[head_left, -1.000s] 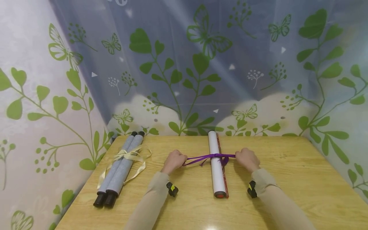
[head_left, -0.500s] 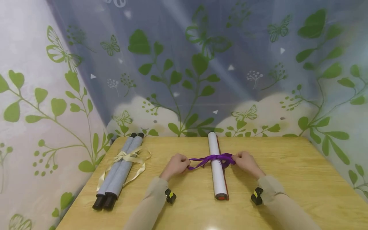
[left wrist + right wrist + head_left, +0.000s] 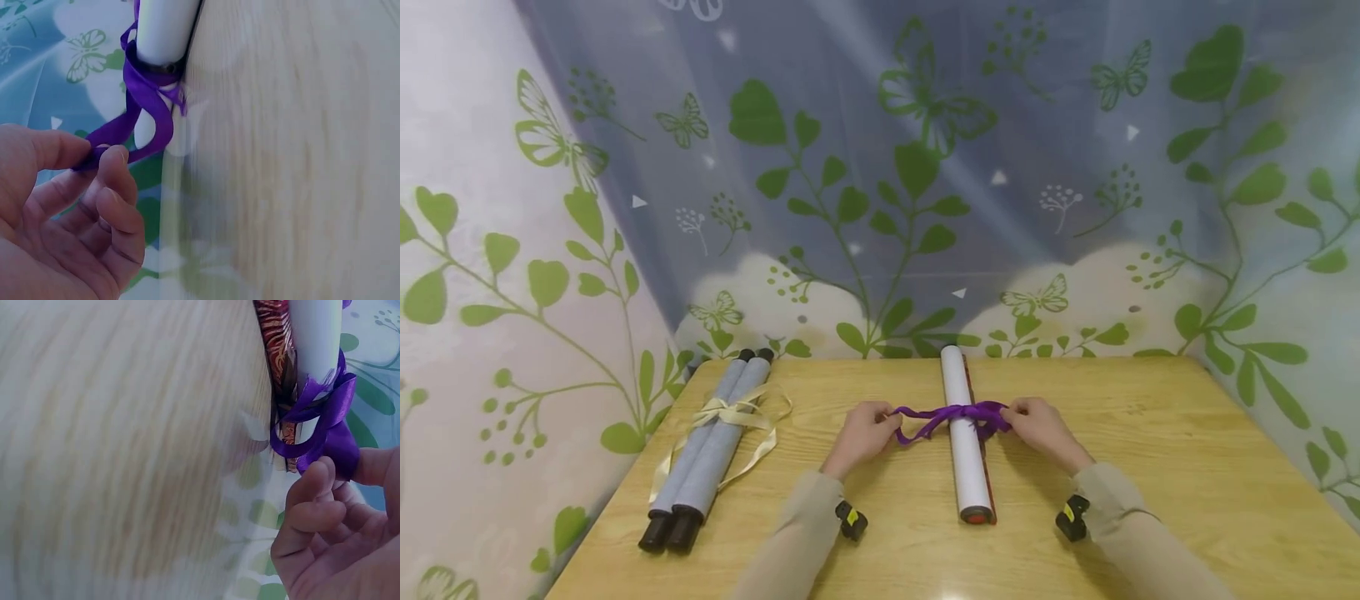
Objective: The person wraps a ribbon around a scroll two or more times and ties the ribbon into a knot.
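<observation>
A white rolled scroll [image 3: 968,467] with a dark end and a red centre lies lengthwise on the table, a red patterned edge showing along its right side. Round its middle runs a purple ribbon [image 3: 964,412], tied in a bow. My left hand [image 3: 862,432] pinches the ribbon's left loop between thumb and index finger; the left wrist view shows the loop [image 3: 164,125] hanging slack. On the other side my right hand [image 3: 1037,427] pinches the right loop [image 3: 340,440] with thumb and fingertips, close beside the scroll.
Two grey rolled scrolls [image 3: 718,450] with black ends lie side by side at the table's left, bound by a cream ribbon [image 3: 724,412] in a bow. The wooden table [image 3: 1187,467] meets a patterned curtain [image 3: 880,208] at its back edge.
Both hands have come in closer to the scroll. The ribbon, stretched taut to both sides a second ago, now hangs slacker with wider loops. The grey scrolls stay put.
</observation>
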`<state>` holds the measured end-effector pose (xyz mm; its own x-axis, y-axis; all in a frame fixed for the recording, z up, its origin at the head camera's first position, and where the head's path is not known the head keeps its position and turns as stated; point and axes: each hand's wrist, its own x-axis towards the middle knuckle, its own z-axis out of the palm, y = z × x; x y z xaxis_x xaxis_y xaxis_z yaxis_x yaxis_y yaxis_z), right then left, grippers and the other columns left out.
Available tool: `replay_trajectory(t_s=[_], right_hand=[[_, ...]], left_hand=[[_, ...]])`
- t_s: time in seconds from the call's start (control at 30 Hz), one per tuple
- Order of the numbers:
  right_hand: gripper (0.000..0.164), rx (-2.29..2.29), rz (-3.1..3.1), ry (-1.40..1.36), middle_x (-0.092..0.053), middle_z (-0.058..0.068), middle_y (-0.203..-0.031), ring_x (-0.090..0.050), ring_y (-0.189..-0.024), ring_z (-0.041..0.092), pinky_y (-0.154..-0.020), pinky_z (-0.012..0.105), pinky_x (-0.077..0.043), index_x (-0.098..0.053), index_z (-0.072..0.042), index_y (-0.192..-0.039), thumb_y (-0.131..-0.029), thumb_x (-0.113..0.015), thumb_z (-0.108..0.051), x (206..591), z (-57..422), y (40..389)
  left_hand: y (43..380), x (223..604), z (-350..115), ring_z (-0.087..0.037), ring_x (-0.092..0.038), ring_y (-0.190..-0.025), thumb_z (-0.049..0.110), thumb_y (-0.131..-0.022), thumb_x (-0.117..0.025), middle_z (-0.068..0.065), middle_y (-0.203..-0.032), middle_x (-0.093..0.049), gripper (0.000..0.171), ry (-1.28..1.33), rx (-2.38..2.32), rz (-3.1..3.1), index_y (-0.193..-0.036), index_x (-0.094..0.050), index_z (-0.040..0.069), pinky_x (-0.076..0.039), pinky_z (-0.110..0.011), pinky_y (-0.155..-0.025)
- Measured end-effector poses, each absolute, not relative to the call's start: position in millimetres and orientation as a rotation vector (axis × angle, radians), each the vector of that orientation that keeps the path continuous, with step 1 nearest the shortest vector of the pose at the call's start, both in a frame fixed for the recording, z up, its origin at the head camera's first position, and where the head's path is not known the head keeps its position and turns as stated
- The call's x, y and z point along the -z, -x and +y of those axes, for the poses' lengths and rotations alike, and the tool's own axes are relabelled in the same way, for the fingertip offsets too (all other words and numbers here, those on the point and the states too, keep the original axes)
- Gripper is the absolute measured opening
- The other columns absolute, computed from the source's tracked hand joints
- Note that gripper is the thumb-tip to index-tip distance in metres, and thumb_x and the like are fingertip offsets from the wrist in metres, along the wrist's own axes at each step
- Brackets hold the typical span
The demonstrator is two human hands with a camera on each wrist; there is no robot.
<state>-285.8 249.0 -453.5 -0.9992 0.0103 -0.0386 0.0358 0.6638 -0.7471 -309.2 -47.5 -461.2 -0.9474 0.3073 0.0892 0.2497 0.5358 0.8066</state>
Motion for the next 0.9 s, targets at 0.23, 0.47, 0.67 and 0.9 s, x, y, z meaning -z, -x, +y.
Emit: replay_trajectory(t_s=[0.23,0.47,0.67,0.9], right_hand=[[0.036,1.32,2.805,-0.064,-0.066,0.016,-0.091,-0.054,-0.063,0.019,-0.054,0.028,-0.044,-0.059,0.004,-0.12,-0.1,-0.052,-0.025,456,245,286],[0.054,1.285,2.847,-0.012,-0.048,0.035,-0.135,-0.055,-0.117,0.045,-0.092,0.05,-0.05,-0.037,0.009,-0.143,-0.101,-0.048,-0.023,452,244,283],[0.049,1.171,2.914,0.201,-0.051,0.035,-0.135,-0.051,-0.123,0.049,-0.1,0.058,-0.043,-0.047,0.007,-0.139,-0.098,-0.056,-0.019,451,239,281],[0.051,1.143,2.838,0.261,-0.054,0.029,-0.135,-0.051,-0.125,0.047,-0.103,0.058,-0.041,-0.047,0.004,-0.14,-0.098,-0.056,-0.024,450,229,280]], left_hand=[[308,466,-36,-0.017,-0.065,-0.07,0.019,-0.097,-0.059,-0.011,-0.089,-0.07,0.024,-0.532,-1.422,2.714,-0.113,-0.068,0.003,-0.051,-0.026,-0.057],[305,464,-28,-0.022,-0.065,-0.088,0.015,-0.094,-0.061,-0.015,-0.103,-0.07,0.04,-0.58,-1.409,2.744,-0.13,-0.057,-0.001,-0.053,-0.03,-0.072],[302,462,-15,-0.024,-0.067,-0.091,0.013,-0.092,-0.062,-0.019,-0.11,-0.067,0.039,-0.678,-1.332,2.781,-0.128,-0.059,-0.004,-0.055,-0.033,-0.08],[297,458,-3,-0.033,-0.06,-0.119,0.019,-0.095,-0.062,-0.021,-0.132,-0.061,0.049,-0.801,-1.156,2.765,-0.137,-0.052,-0.004,-0.048,-0.043,-0.101]])
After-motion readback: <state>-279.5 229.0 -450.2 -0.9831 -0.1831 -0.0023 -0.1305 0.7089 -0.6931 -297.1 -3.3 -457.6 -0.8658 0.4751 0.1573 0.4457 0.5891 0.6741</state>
